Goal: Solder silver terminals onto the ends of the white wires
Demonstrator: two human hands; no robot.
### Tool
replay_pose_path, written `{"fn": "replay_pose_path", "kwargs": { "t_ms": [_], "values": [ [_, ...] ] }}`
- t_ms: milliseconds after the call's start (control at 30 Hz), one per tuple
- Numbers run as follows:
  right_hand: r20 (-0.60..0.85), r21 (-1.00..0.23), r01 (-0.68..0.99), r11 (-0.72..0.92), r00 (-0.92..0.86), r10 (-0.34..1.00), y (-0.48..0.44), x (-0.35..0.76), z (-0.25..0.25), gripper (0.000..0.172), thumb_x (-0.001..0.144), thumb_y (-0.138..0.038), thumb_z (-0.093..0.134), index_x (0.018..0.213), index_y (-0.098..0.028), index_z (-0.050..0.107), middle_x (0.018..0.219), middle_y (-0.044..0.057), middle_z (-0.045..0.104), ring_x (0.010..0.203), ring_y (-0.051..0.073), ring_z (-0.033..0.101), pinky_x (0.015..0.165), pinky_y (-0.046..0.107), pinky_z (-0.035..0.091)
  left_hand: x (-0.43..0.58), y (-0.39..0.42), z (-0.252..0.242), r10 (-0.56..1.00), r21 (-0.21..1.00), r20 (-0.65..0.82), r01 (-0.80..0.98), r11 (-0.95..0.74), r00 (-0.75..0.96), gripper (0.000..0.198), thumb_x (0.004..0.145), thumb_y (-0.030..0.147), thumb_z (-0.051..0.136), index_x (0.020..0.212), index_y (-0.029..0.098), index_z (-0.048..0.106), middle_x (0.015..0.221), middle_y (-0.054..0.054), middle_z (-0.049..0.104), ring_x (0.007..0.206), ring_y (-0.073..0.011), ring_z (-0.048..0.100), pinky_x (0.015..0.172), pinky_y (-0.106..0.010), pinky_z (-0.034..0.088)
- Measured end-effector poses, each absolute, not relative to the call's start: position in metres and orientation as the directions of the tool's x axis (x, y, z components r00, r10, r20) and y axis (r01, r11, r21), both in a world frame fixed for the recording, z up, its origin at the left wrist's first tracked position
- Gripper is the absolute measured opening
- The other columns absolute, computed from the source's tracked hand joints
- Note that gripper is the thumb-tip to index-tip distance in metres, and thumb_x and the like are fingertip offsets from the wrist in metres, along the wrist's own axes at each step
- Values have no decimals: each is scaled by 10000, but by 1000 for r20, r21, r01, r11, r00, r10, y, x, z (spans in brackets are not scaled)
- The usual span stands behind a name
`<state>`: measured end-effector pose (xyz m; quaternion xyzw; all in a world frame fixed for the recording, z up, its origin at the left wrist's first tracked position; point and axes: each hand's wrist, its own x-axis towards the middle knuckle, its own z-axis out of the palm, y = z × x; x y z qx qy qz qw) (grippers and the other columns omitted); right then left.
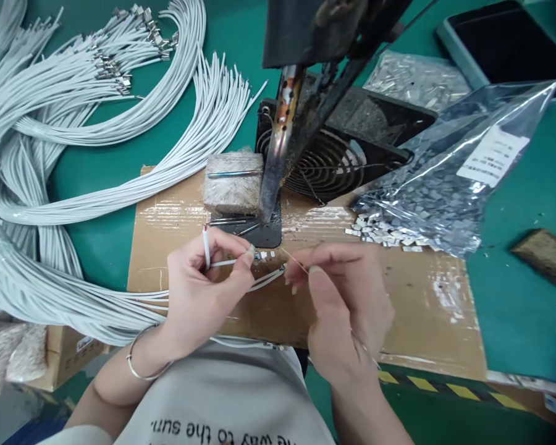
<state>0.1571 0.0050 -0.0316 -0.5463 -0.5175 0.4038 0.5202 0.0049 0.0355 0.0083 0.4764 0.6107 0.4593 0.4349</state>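
Holding small pieces (438, 194), 2 clear bags (530, 114) lie beyond the right hand (347, 309).

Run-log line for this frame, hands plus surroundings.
left hand: pinching white cable | right hand: holding thin wire | ahead: soldering iron, tip down | nearby: loose connector pieces by clear plastic bag

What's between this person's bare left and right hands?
In the head view: a small white connector by the left hand, slim white cables, and a thin straight wire in the right hand, above flat brown cardboard.
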Motion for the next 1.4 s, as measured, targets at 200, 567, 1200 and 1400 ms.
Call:
{"fn": "replay_pose_path", "kwargs": {
  "t_ms": [200,567,1200,1400],
  "values": [
    [198,-972,149,183,89,976,14,153,-22,177,927,-59,645,871,-219,589,1115,45,717,1045,205,706,934,384,558,4,40,10,977,979,-82,170,117,-198,165,726,0,716,676,156,702,717,4,760,499,-33,410,432,-178,259],
    [159,-986,72,148,174,972,16,145,-20,249,861,15,702,877,-230,661,1108,26,827,1094,203,797,939,314,621,8,44,7,974,974,-59,201,105,-220,170,740,1,704,700,166,690,735,3,744,651,-86,629,535,-172,415],
    [136,-991,43,130,227,964,23,145,-19,225,866,-11,724,846,-230,677,1103,2,840,1067,178,803,978,300,623,9,50,10,974,956,-93,254,145,-204,147,761,70,724,691,186,667,709,13,717,515,-76,399,449,-250,254],
    [129,-992,26,127,226,965,26,144,-17,222,872,-18,719,837,-234,682,1126,22,840,1053,200,809,953,333,644,10,51,12,970,958,-108,238,161,-219,156,752,65,738,687,195,680,729,3,734,512,-82,405,449,-264,248]
  ]
}}
